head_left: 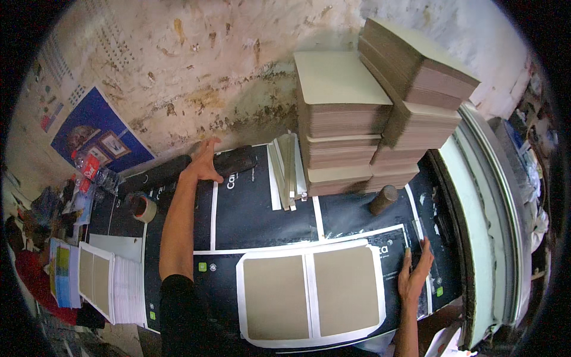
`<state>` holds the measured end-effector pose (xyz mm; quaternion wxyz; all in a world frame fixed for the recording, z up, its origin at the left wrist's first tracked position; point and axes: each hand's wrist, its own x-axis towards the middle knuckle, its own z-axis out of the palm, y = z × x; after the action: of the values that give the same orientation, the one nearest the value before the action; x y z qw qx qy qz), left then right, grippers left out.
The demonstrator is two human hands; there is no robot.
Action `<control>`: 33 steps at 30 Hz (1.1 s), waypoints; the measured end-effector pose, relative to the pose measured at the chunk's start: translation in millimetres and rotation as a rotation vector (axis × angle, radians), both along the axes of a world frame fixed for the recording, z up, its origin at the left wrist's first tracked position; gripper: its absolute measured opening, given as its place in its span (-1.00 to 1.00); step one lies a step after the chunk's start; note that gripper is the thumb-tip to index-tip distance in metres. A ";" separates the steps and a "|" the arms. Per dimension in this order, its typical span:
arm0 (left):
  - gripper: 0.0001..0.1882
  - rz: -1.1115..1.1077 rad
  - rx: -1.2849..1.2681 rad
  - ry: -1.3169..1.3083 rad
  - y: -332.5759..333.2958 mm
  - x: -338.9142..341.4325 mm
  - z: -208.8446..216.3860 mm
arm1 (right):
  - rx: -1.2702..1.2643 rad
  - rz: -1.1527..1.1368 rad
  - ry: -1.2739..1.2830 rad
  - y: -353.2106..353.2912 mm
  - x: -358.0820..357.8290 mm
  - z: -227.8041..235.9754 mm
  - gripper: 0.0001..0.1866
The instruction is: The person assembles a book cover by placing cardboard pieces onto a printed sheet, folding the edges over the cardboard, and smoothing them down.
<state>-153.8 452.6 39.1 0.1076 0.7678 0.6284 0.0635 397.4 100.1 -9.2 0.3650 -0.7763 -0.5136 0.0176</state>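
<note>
My left hand (205, 163) reaches to the back of the table, thumb and fingers spread over a long black roll (235, 160) that lies along the wall. It does not look gripped. My right hand (416, 271) rests on the black table covering (262, 217) at the right, thumb and fingers apart, holding nothing I can make out. Between my arms lies a white sheet with two grey-brown boards (348, 291) on it, split by a narrow white strip, like an opened book cover. Its corners are cut off.
Tall stacks of grey boards (342, 122) stand at the back right, beside thin strips (288, 169). A dark cylinder (383, 199) stands before them. At left are a tape roll (144, 209), a plastic bottle (95, 169) and a pile of finished covers (128, 285).
</note>
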 end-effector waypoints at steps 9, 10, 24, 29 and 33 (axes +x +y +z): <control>0.47 -0.047 0.236 0.222 -24.6 14.2 6.6 | -0.029 -0.014 -0.058 -0.1 1.5 -4.6 -0.34; 0.46 -0.050 0.247 0.219 -27.7 18.9 8.2 | -0.002 -0.009 -0.110 0.0 4.9 -8.8 -0.33; 0.18 0.045 0.315 0.326 -47.3 41.0 9.5 | -0.149 -0.299 -0.420 4.6 1.3 -24.3 -0.18; 0.21 0.071 0.331 0.350 -47.6 43.2 5.5 | -0.163 -0.255 -0.383 3.3 -0.3 -21.6 -0.19; 0.22 0.092 0.306 0.367 -48.5 46.0 7.6 | -0.191 -0.259 -0.353 4.0 -1.4 -18.4 -0.18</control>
<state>-107.7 404.0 46.8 -0.1292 0.7442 0.6550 0.0224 396.0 104.1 -27.7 0.1937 -0.8577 -0.4617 -0.1168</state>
